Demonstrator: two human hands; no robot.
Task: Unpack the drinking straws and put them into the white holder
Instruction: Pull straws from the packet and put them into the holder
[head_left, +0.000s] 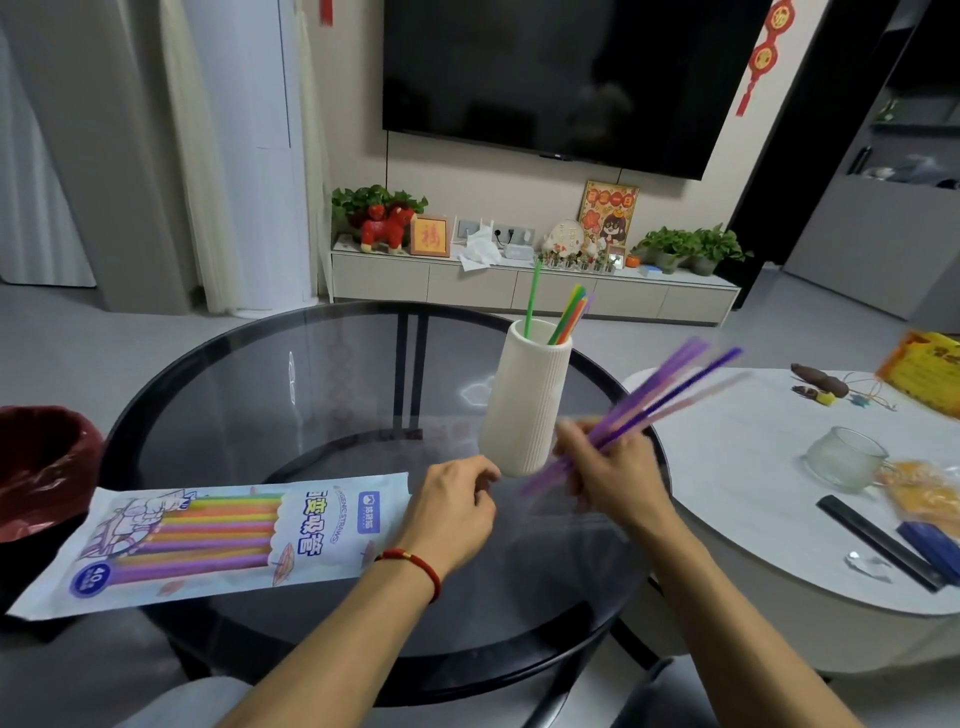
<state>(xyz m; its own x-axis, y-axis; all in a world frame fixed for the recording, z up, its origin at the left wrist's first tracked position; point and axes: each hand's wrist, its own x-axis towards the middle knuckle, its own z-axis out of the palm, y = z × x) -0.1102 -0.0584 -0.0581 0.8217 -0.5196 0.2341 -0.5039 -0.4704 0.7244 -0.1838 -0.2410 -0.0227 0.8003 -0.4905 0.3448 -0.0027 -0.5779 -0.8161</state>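
R hand (608, 470) fingers clenched round purple straws (670, 397), blurred, tips slant up-right of fingers | L hand (457, 499) loosely curled, holding nothing | white holder (527, 400) upright just beyond fingers, straws inside | pack (208, 540) left of L fingers, on glass table (260, 395)

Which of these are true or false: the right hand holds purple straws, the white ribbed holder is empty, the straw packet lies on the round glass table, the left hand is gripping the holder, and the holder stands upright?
1. The right hand holds a bunch of purple plastic straws. True.
2. The white ribbed holder is empty. False: a green straw and a few green, yellow and orange ones already stand in it.
3. The printed straw packet lies flat on the round dark glass table. True.
4. The left hand grips the holder. False: it is loosely curled beside the holder's base, holding nothing.
5. The holder stands upright. True.
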